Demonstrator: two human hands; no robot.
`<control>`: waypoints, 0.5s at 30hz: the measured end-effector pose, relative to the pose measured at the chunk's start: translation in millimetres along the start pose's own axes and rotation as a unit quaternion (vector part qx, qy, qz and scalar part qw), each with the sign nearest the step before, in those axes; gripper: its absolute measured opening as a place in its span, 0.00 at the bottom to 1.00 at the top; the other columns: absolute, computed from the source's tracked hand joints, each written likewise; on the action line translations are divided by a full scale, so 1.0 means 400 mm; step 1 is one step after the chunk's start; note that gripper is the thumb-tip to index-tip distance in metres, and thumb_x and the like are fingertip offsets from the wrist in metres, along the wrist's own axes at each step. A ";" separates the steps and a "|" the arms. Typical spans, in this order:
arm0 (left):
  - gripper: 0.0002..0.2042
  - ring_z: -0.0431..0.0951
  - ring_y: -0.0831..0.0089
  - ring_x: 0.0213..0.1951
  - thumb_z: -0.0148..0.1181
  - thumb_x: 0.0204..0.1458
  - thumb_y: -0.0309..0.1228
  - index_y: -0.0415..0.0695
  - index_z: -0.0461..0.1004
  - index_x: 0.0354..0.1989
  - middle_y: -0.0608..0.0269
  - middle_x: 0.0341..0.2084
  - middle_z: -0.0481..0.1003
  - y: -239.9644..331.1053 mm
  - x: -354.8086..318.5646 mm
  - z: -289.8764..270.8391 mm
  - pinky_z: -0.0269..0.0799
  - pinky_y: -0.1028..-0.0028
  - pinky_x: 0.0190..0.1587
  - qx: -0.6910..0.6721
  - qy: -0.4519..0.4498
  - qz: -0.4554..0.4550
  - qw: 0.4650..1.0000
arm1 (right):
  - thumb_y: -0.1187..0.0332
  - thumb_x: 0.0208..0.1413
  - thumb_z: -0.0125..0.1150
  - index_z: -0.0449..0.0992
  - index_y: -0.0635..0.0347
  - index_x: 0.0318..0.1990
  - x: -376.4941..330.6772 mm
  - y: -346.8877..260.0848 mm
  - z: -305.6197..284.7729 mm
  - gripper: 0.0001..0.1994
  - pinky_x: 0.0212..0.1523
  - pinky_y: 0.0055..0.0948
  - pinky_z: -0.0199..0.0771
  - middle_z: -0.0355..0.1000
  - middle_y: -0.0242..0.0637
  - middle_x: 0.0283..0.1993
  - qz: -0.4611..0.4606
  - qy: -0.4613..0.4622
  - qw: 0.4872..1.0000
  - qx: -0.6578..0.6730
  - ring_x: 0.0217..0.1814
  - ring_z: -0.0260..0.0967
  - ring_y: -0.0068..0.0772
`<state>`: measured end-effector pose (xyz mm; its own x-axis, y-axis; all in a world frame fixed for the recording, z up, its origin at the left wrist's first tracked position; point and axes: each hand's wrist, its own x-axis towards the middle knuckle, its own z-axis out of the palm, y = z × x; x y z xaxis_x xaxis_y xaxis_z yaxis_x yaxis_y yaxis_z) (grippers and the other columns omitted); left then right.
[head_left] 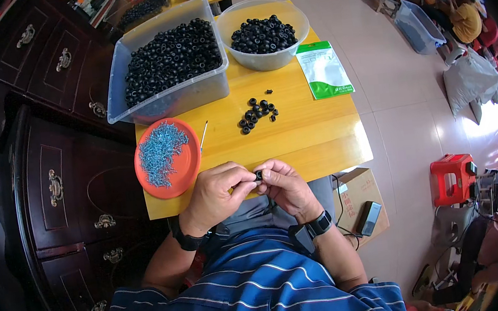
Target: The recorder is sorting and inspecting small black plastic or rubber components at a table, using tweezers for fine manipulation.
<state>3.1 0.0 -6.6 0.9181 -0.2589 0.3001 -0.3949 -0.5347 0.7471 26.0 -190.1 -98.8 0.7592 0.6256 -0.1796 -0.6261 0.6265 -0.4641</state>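
Note:
Just past the table's near edge, both my hands meet around one small black round plastic piece [258, 176] with a hole in it. My left hand [219, 189] pinches it from the left between thumb and forefinger. From the other side my right hand [284, 187] grips it the same way, thumb across its front. Farther up the table lies a loose group of similar black pieces [250, 116]. To the left, a red-orange plate [185, 174] carries a heap of small bluish metal parts [159, 150]. A thin screwdriver-like tool [204, 135] rests beside the plate.
A large clear bin [178, 96] and a round translucent tub [266, 61], both holding black pieces, stand at the table's far side. A green-and-white packet [324, 70] lies at the right edge. Dark drawers [55, 183] flank the left; a cardboard box [360, 189] sits below right.

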 end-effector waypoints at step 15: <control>0.08 0.79 0.79 0.27 0.72 0.47 0.18 0.39 0.80 0.34 0.64 0.28 0.81 -0.009 -0.009 -0.014 0.72 0.78 0.28 -0.071 -0.048 -0.080 0.993 | 0.69 0.67 0.62 0.80 0.60 0.47 -0.003 -0.013 0.010 0.07 0.43 0.22 0.79 0.79 0.32 0.40 0.019 -0.005 1.000 -0.024 0.38 0.76 0.20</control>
<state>1.5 7.4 -7.0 0.9587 -0.2588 0.1181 -0.2295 -0.4585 0.8585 27.5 -192.3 -92.6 0.7323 0.6542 -0.1891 -0.6459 0.5792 -0.4973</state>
